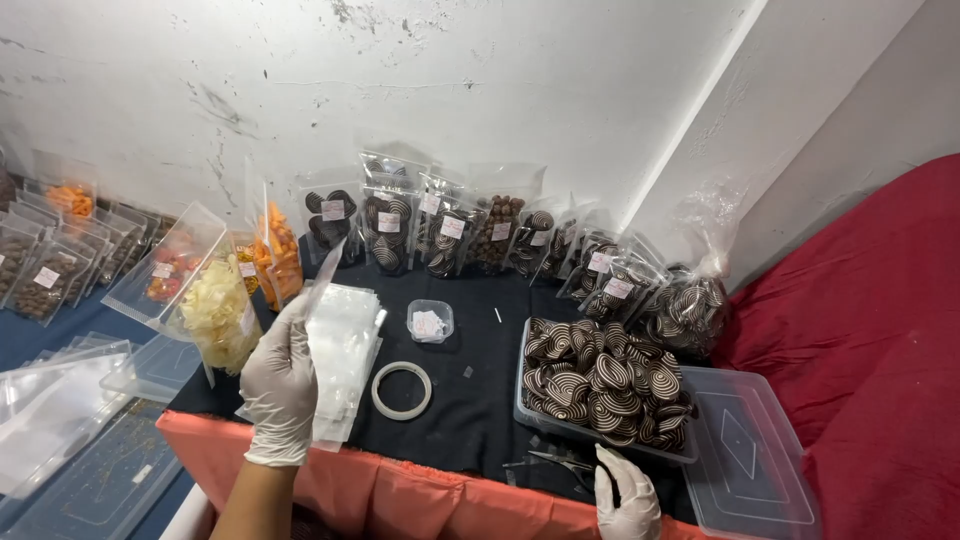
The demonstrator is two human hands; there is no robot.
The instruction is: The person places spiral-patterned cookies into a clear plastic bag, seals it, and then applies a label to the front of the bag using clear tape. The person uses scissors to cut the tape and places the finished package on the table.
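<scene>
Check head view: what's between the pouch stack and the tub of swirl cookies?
Head view: a tape ring lies flat on the black cloth between pouch stack and cookie tub.

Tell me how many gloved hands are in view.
2. The left hand is raised at the table's front left, holding a clear empty pouch over the stack. The right hand sits at the bottom edge, below the tub of striped cookies.

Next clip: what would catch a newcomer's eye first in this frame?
Probably the clear tub of brown-and-cream spiral cookies at the right of the dark table, with sealed bags of the same cookies lined up along the wall behind it. Next, the gloved left hand lifting an empty clear pouch off a stack of pouches at the left, while the gloved right hand rests at the table's front edge.
</scene>
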